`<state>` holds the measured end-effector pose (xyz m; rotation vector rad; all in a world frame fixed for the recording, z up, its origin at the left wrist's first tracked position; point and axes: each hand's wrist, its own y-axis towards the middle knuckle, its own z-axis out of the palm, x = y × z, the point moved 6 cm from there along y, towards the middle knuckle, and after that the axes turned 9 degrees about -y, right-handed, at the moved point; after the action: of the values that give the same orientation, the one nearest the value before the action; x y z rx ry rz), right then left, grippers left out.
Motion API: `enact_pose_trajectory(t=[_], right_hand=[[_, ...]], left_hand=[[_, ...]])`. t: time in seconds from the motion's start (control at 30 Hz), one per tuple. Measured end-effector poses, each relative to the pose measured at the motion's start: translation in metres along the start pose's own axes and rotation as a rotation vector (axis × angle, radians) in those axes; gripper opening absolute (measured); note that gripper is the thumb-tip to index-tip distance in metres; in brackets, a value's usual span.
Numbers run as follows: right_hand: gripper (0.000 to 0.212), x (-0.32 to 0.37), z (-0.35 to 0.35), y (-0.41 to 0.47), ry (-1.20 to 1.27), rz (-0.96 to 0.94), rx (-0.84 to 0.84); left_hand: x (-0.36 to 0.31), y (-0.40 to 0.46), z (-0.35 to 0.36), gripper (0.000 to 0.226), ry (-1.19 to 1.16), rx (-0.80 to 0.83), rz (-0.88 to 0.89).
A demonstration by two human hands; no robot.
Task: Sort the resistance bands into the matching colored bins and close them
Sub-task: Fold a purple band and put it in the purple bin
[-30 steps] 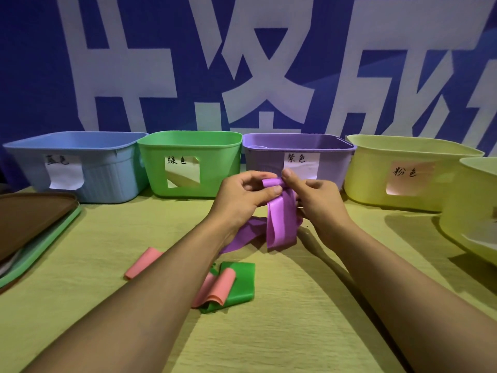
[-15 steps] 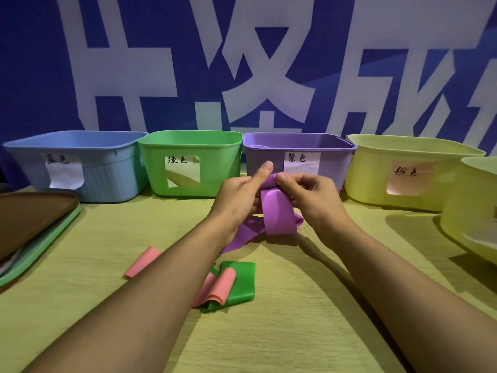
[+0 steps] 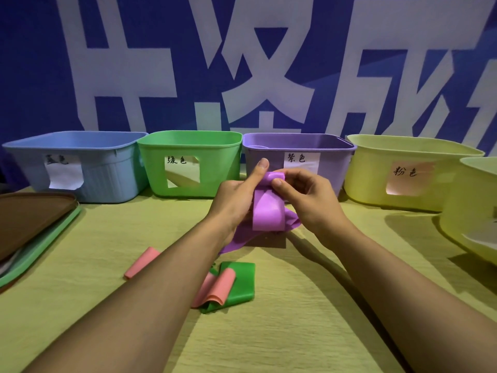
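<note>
Backdrop: a blue wall with large white characters stands behind your light wood-grain bench.
Bins: along the back edge you have a blue bin, a green bin, a purple bin and a yellow bin side by side, all uncovered, each with a paper label; a second yellow bin sits at your far right, cut by the frame edge.
Lids: a brown lid lies on a green lid at your left.
Purple band: you hold it up in front of the purple bin, its tail trailing down to the bench.
Left hand: your fingers curl around the band from the left, thumb pointing up.
Right hand: your fingers pinch the folded top of the band.
Other bands: a pink band lies on the bench beside your left forearm; another pink band rests folded on a green band near it.
</note>
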<state>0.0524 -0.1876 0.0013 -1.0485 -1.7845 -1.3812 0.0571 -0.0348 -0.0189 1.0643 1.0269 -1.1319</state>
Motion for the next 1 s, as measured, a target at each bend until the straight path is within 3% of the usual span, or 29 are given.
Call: enact_pose_trajectory(t=[0.43, 0.57, 0.7, 1.0], right_hand=[[0.021, -0.001, 0.002, -0.002, 0.036, 0.027, 0.015], [0.036, -0.002, 0.0, -0.002, 0.025, 0.069, -0.03], [0.059, -0.006, -0.007, -0.004, -0.116, 0.176, -0.112], [0.057, -0.004, -0.012, -0.006, -0.189, 0.211, -0.152]], left_hand=[[-0.003, -0.002, -0.001, 0.058, 0.007, 0.009, 0.006], [-0.001, -0.002, 0.003, 0.058, 0.007, 0.052, 0.004], [0.001, -0.003, 0.008, 0.038, -0.052, 0.116, -0.005], [0.001, -0.006, 0.015, 0.022, -0.103, 0.206, 0.02]])
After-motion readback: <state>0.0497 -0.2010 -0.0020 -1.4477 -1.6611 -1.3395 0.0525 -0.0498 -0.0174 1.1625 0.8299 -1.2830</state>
